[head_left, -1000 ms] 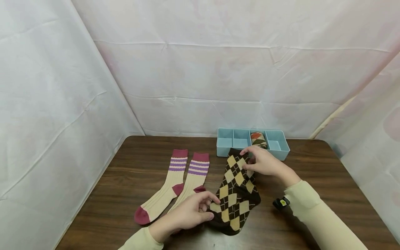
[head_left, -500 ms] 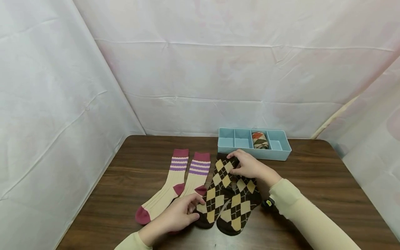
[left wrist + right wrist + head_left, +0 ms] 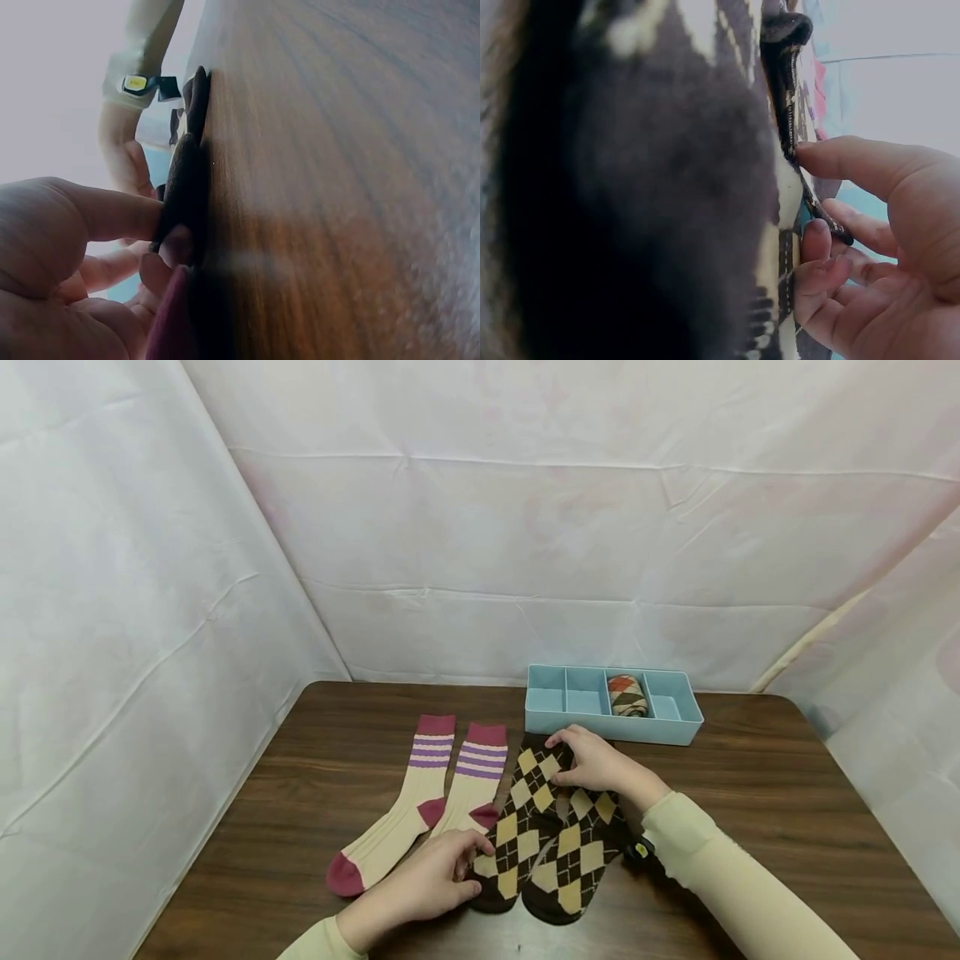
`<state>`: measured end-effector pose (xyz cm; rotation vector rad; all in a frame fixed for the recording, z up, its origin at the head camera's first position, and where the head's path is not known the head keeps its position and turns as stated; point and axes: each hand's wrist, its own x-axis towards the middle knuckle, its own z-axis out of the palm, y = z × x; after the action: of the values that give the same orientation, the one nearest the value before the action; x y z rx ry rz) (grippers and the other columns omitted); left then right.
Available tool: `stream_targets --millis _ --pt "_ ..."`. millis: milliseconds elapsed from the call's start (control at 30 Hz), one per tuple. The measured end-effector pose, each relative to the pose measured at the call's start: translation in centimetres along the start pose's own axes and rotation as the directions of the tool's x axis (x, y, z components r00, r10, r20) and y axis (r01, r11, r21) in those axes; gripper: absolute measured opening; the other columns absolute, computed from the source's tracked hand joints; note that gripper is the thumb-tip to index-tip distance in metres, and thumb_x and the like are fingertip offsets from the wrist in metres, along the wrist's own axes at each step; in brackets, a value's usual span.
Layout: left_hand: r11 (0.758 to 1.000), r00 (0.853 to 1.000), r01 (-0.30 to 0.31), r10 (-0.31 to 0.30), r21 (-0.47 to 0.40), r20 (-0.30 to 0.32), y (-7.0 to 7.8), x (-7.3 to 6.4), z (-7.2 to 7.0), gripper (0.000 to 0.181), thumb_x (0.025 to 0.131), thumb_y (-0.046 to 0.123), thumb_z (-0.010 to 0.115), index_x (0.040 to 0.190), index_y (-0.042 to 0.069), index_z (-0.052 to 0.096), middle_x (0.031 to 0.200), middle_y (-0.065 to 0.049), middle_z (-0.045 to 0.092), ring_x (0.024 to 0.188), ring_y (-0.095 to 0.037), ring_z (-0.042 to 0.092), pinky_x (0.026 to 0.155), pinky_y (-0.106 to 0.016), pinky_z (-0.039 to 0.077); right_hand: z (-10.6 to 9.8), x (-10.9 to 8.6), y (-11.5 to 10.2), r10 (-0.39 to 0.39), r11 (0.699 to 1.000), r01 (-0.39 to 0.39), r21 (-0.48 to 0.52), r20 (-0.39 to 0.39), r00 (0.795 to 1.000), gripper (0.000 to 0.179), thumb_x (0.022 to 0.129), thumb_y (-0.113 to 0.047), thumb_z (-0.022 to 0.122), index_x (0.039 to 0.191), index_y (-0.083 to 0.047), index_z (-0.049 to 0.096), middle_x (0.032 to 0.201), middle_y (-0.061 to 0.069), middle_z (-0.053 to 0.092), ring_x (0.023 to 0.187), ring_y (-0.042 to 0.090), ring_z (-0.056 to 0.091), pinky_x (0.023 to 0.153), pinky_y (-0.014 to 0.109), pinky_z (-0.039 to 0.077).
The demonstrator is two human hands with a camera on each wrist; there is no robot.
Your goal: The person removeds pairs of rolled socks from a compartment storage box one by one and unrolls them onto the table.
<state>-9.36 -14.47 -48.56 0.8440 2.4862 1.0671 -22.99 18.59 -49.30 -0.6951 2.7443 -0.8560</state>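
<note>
Two dark brown argyle socks with yellow and cream diamonds lie side by side before the box. My left hand (image 3: 427,881) pinches the toe of the left argyle sock (image 3: 517,835); in the left wrist view the thumb (image 3: 135,216) is on its dark edge (image 3: 184,187). My right hand (image 3: 600,764) holds the same sock near its cuff, reaching across the right argyle sock (image 3: 573,860), whose upper part it hides. In the right wrist view the thumb (image 3: 847,161) and fingers meet the sock's edge (image 3: 787,97).
Two cream socks (image 3: 397,818) with maroon cuffs and purple stripes lie at the left, one partly behind my left hand. A light blue divided box (image 3: 577,722) stands at the table's back; a rolled argyle sock bundle (image 3: 627,697) fills one compartment.
Both hands moved left with the upper argyle sock, which lay over the other one; the two are now spread side by side. In the last half second little has moved.
</note>
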Motion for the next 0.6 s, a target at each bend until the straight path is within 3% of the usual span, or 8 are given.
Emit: stream_targets --millis 300,600 --pt "0.999 0.999 0.026 -0.027 0.046 0.026 0.51 -0.08 -0.32 0.046 0.086 0.005 0.091 0.126 0.015 0.072 0.091 0.007 0.056 0.074 0.000 0.056 0.075 -0.026 0.049 0.08 -0.43 0.10 0.013 1.000 -0.013 0.004 0.028 1.000 0.055 0.098 -0.023 0.084 0.147 -0.005 0.065 0.139 0.024 0.053 0.077 0.010 0.057 0.074 0.034 0.052" --pt "0.998 0.998 0.029 -0.032 0.054 0.056 0.48 0.12 -0.57 0.047 0.085 0.009 0.094 0.126 0.017 0.073 0.088 0.007 0.057 0.072 0.003 0.056 0.077 -0.026 0.047 0.25 -0.98 0.36 -0.034 0.999 0.034 0.003 0.019 0.999 0.057 0.100 -0.023 0.082 0.151 -0.006 0.063 0.133 0.023 0.052 0.077 0.008 0.055 0.073 0.032 0.051"
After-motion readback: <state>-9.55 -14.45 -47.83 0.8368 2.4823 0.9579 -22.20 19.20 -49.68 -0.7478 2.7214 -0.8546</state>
